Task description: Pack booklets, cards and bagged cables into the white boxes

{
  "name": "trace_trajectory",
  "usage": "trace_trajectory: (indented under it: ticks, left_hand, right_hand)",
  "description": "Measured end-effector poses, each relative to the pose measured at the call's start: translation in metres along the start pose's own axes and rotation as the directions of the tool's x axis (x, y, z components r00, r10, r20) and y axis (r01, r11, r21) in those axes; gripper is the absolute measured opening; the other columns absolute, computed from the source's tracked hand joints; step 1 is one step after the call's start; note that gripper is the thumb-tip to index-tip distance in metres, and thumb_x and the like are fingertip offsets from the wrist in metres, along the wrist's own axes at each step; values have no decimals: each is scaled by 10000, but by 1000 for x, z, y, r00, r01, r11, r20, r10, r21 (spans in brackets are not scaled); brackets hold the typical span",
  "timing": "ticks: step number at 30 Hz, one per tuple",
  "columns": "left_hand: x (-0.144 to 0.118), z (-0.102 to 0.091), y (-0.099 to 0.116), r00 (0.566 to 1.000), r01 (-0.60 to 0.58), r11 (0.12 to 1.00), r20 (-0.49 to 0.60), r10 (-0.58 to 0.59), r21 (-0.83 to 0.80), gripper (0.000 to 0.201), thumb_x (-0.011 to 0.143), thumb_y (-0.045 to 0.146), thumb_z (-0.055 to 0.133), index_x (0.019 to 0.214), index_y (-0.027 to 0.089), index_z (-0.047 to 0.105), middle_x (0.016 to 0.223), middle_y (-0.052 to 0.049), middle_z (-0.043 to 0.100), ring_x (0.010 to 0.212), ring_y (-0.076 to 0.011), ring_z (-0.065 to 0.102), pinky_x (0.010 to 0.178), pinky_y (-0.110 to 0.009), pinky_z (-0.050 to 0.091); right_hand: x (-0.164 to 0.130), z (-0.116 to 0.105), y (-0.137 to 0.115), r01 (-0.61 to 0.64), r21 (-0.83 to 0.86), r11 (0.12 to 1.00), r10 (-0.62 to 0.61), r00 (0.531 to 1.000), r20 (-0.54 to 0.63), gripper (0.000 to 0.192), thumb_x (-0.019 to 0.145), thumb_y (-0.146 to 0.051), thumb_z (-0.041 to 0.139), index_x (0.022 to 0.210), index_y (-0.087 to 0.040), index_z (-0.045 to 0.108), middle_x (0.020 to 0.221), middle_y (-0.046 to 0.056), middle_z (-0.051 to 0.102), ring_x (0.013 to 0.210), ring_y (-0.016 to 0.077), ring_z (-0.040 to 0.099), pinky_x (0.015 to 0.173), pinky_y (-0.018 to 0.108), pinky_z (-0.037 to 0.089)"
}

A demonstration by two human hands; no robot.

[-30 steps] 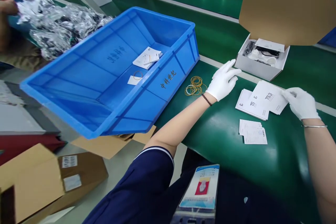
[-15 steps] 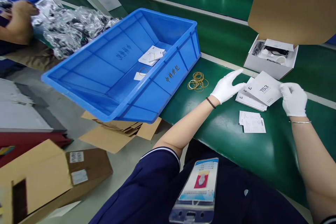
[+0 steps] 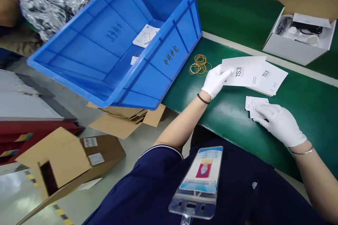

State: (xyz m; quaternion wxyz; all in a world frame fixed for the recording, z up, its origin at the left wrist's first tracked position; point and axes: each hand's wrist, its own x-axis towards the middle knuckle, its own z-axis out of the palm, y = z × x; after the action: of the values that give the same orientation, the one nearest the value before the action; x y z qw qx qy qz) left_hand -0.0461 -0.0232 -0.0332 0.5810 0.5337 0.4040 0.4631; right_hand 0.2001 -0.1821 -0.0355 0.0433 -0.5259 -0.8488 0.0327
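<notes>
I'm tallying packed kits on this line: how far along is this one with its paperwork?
Done: the open white box already holds cables and white parts. In hand: the left hand holds a TS3 booklet above the booklet stack, while the right hand rests on the small cards. Left: no booklet or card shows in the box, and its lid is open.

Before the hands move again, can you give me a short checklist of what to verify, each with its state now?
1. Left hand holds a TS3 booklet by its edge: ok.
2. Right hand rests on the small slips: ok.
3. Second booklet lies flat on the green table: ok.
4. Rubber bands lie apart from both hands: ok.
5. Open box has room for papers: cannot tell.
</notes>
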Motion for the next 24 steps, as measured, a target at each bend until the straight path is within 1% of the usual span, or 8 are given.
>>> trace_trajectory:
  ticks: [5,8,13,15,17,20,22,24]
  left_hand:
    - [-30,6,3,995,100,947,8,-102,-305,415,832,386,708,1166,153,630,1241,-105,663,1081,-289,658,853,-425,602]
    - [-48,19,3,989,147,869,46,-142,-473,435,832,373,719,1206,172,624,1320,-117,613,1173,-338,616,836,-485,623]
    - [-79,57,-4,972,227,803,75,-224,-551,475,860,373,703,1278,167,610,1338,-132,609,1220,-342,592,970,-533,565]
    - [-91,76,-6,968,252,809,146,-205,-531,497,877,400,682,1314,178,602,1359,-126,601,1250,-332,574,1034,-514,528]
    - [-100,93,-9,954,268,819,257,-152,-508,517,909,426,634,1372,206,563,1428,-112,549,1325,-318,511,1078,-478,498]
    - [-108,110,-12,927,271,821,367,-82,-502,540,935,449,591,1430,255,493,1504,-84,472,1402,-288,424,1147,-457,427]
    - [-109,115,-15,936,272,800,339,-92,-535,552,901,432,653,1403,253,510,1483,-84,498,1392,-283,440,1173,-458,390]
    - [-106,115,-17,943,319,753,275,-189,-576,547,854,406,717,1340,220,549,1437,-106,543,1342,-302,498,1130,-476,440]
  right_hand:
    - [-1,8,-1,-95,24,995,97,990,-102,284,1022,-338,462,1145,-242,700,1028,36,726,899,244,633,707,342,466]
    - [-3,5,-2,-231,-18,973,222,951,-217,265,1009,-320,486,1091,-247,727,963,20,740,862,224,669,625,314,455]
    - [-3,-14,-11,-375,-92,922,232,730,-643,132,935,-261,625,996,-213,732,1004,3,752,851,205,706,588,280,455]
    - [0,-20,-19,-391,-77,917,222,662,-716,135,917,-246,656,1028,-216,728,1009,4,753,819,205,713,594,279,466]
    - [4,-22,-31,-395,6,919,274,626,-730,139,930,-267,649,1031,-216,730,1011,13,753,823,210,717,606,282,483]
    - [10,-19,-53,-330,259,908,417,644,-641,208,986,-314,560,1037,-214,735,1047,42,745,935,230,710,743,305,543]
    - [13,-19,-65,-265,438,859,484,700,-525,286,1017,-325,473,1099,-217,724,1122,63,723,1056,240,675,902,340,539]
    - [12,-22,-66,-237,566,790,517,754,-406,337,1027,-336,418,1181,-227,697,1193,68,695,1124,238,643,981,355,516]
